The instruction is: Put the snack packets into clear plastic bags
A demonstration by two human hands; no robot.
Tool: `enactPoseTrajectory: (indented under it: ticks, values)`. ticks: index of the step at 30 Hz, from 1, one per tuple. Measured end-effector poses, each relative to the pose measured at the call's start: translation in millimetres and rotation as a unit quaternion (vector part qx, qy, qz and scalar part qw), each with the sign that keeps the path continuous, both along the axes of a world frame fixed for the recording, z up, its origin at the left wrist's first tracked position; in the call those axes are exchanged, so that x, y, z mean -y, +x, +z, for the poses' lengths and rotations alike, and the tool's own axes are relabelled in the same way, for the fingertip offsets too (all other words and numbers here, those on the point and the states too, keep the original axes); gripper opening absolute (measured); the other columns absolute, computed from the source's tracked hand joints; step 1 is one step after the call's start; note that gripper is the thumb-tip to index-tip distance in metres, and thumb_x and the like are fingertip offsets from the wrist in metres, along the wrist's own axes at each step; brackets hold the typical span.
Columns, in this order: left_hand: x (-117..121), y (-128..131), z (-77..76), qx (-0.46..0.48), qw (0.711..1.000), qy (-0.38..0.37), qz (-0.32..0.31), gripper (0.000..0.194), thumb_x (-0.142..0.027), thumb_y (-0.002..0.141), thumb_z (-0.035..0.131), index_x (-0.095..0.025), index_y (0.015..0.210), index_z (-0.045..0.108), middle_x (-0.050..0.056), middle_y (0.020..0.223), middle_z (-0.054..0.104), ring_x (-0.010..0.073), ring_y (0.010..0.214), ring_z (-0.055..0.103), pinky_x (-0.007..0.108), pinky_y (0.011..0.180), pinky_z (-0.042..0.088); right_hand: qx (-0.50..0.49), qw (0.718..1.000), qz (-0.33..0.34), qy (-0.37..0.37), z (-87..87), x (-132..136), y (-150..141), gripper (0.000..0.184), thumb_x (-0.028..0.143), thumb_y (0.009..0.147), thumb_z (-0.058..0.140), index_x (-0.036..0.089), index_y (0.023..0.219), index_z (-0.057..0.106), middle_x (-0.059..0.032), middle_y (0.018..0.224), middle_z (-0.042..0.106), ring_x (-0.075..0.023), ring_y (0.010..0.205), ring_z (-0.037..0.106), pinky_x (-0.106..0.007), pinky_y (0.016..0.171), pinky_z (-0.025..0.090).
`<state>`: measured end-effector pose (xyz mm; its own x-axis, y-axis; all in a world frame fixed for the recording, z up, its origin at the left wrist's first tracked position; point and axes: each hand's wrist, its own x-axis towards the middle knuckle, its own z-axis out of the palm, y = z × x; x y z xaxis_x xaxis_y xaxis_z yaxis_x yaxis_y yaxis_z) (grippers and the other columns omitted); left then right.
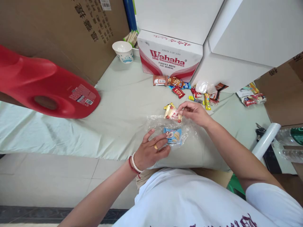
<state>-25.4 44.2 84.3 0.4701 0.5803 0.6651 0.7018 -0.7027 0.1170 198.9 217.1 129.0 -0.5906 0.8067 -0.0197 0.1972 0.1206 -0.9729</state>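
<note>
My right hand (193, 112) pinches the right edge of a cream-coloured snack packet (173, 114) with red print, just above a sheet of clear, crinkled plastic (188, 134). A yellow wrapper end (168, 106) shows behind that packet. On the plastic, nearer to me, lies a light blue snack packet (175, 136) with a picture of a biscuit or cake. My left hand (153, 148) is spread over the plastic, its fingertips at the blue packet's left edge; whether they press on it I cannot tell. A ring and a beaded bracelet are on this hand and wrist.
Several small wrapped snacks (178, 92) lie before a Wahaha water carton (169, 58). Further right are yellow packets (207, 101) and more wrappers. A red jug (49, 85) lies at left; a paper cup (123, 52) stands at the back. A plastic roll (266, 140) is at right.
</note>
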Motion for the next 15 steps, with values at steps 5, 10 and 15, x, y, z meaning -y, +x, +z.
enactPoseTrajectory:
  ticks: [5, 10, 15]
  values:
    - [-1, 0, 0.2, 0.017, 1.000, -0.011, 0.013, 0.024, -0.003, 0.088, 0.057, -0.026, 0.094, 0.061, -0.004, 0.078, 0.064, 0.0133, 0.094, 0.067, 0.043, 0.110, 0.038, 0.083, 0.980, 0.177, -0.025, -14.9, 26, -13, 0.022, 0.037, 0.090, 0.067, 0.016, 0.093, 0.072, 0.0002, 0.078, 0.065, -0.0110, 0.064, 0.051, -0.024, 0.062, 0.040]
    - [-21, 1, -15.5, 0.054, 0.985, -0.137, 0.088, 0.024, -0.009, 0.093, 0.048, -0.023, 0.106, 0.062, 0.004, 0.088, 0.065, 0.0162, 0.079, 0.061, 0.033, 0.076, 0.046, 0.117, 0.967, 0.211, 0.082, -20.7, 40, 6, 0.027, 0.041, 0.098, 0.060, 0.018, 0.097, 0.074, -0.0081, 0.101, 0.068, -0.0178, 0.089, 0.063, -0.029, 0.080, 0.049]
    - [-40, 11, -25.8, 0.032, 0.929, -0.302, 0.212, 0.028, -0.025, 0.104, 0.036, -0.023, 0.109, 0.063, 0.006, 0.098, 0.066, 0.0186, 0.076, 0.061, 0.031, 0.063, 0.041, 0.157, 0.957, 0.188, 0.156, -12.1, 44, 23, 0.034, 0.048, 0.096, 0.064, 0.022, 0.116, 0.072, -0.0096, 0.112, 0.070, -0.0226, 0.106, 0.062, -0.034, 0.094, 0.047]
